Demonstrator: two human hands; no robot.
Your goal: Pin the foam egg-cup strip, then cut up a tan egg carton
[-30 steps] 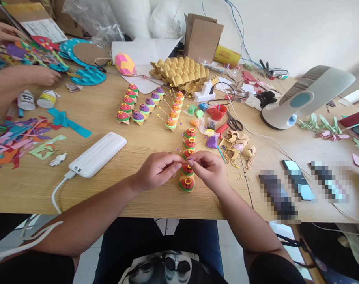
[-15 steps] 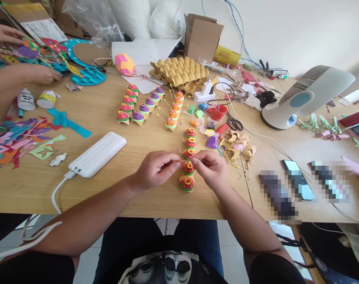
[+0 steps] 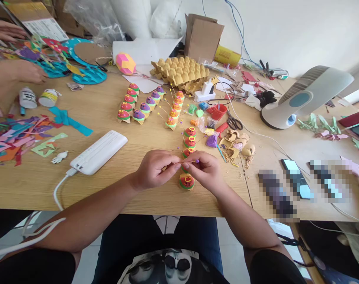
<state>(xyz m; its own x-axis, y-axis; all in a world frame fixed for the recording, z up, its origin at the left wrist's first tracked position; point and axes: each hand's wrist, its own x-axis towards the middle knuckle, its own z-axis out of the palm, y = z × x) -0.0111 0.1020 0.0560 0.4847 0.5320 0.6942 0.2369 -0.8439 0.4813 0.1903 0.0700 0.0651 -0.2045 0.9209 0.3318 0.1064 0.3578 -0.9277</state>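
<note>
My left hand (image 3: 158,167) and my right hand (image 3: 204,169) pinch a thin stick (image 3: 187,161) between their fingertips. A small purple ball shows at the stick's right end. Below and behind the fingers runs a row of egg-carton cups (image 3: 187,182) covered in red and green clay, with yellow rings and small dark face marks. My fingers hide part of this row. Thin sticks with purple tips stand out from its farther cups. A lump of purple clay (image 3: 211,140) lies past my right hand.
More painted carton rows, red (image 3: 124,115), purple (image 3: 138,114) and orange (image 3: 171,122), stand farther back. Around are a white power bank (image 3: 99,153), paper strips (image 3: 16,138), scissors (image 3: 234,123), a red cup (image 3: 217,112), egg trays (image 3: 179,73) and a fan (image 3: 300,98). Another person's hands (image 3: 28,71) are at far left.
The stick's purple ball has come into view by my right fingertips. My hands stay close together over the red row. At far left the other person's hands have shifted left.
</note>
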